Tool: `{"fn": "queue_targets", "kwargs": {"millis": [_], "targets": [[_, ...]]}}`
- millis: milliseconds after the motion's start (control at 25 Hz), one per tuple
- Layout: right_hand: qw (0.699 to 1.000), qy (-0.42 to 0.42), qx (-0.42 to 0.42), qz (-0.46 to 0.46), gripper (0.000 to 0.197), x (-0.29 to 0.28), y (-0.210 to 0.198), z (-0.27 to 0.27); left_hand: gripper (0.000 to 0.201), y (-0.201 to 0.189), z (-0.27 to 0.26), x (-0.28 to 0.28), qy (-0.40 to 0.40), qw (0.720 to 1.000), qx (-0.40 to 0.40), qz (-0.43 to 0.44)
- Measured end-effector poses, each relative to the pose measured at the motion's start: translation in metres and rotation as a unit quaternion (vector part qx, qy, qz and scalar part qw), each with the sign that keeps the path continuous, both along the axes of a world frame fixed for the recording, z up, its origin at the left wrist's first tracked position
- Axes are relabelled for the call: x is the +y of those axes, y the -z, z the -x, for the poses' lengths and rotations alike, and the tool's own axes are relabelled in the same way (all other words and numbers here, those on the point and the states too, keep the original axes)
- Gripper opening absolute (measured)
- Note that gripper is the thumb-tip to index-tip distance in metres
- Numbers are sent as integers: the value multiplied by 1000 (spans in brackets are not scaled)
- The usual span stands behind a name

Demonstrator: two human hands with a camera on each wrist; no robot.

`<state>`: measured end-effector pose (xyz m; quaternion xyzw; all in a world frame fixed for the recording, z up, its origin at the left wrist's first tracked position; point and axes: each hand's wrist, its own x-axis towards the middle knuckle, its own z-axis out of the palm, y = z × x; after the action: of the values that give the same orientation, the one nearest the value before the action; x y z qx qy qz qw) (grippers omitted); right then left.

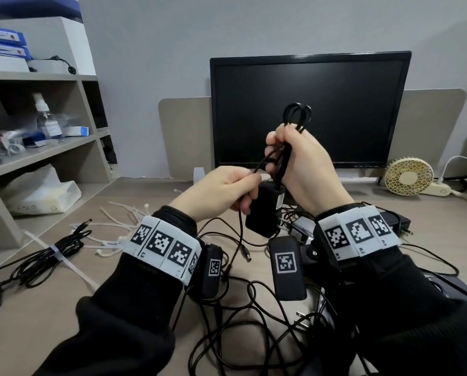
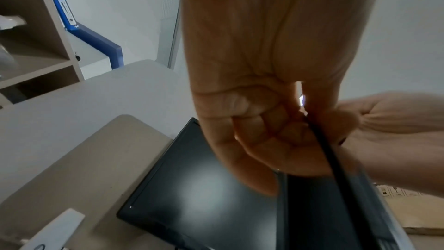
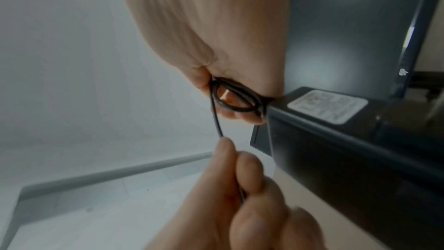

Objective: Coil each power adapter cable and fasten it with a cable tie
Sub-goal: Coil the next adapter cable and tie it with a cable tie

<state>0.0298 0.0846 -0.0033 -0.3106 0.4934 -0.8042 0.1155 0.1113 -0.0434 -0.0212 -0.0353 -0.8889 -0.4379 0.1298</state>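
Note:
My right hand (image 1: 284, 147) is raised in front of the monitor and grips a folded bundle of black cable (image 1: 297, 112), whose loops stick out above the fist. The black adapter brick (image 1: 265, 213) hangs just below that hand. My left hand (image 1: 240, 183) pinches the loose strand of the same cable beside the brick. The strand runs down to a barrel plug (image 1: 247, 255) hanging over the desk. In the right wrist view the cable loops (image 3: 230, 100) sit under the right hand (image 3: 216, 41), next to the brick (image 3: 336, 130). In the left wrist view the strand (image 2: 334, 159) leaves the curled left hand (image 2: 269, 124).
White cable ties (image 1: 118, 222) lie scattered on the desk at the left. A coiled, tied cable (image 1: 50, 253) lies further left. A tangle of cables and adapters (image 1: 254, 308) covers the near desk. A monitor (image 1: 335, 77), a small fan (image 1: 407, 176) and shelves (image 1: 50, 150) stand behind.

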Motion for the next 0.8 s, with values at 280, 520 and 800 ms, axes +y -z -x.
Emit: {"fn": "queue_targets", "kwargs": {"millis": [280,520,800], "targets": [[995,19,-66,73,26,10,-5,9,38,3,-10,-31,-66,990,-116,48],[949,109,211,-209,20,-3,7,2,40,-23,-24,-34,-144,974,155,-85],[949,-56,201,-237,22,-16,11,-22,39,-31,-19,-10,-109,957,190,-189]]}}
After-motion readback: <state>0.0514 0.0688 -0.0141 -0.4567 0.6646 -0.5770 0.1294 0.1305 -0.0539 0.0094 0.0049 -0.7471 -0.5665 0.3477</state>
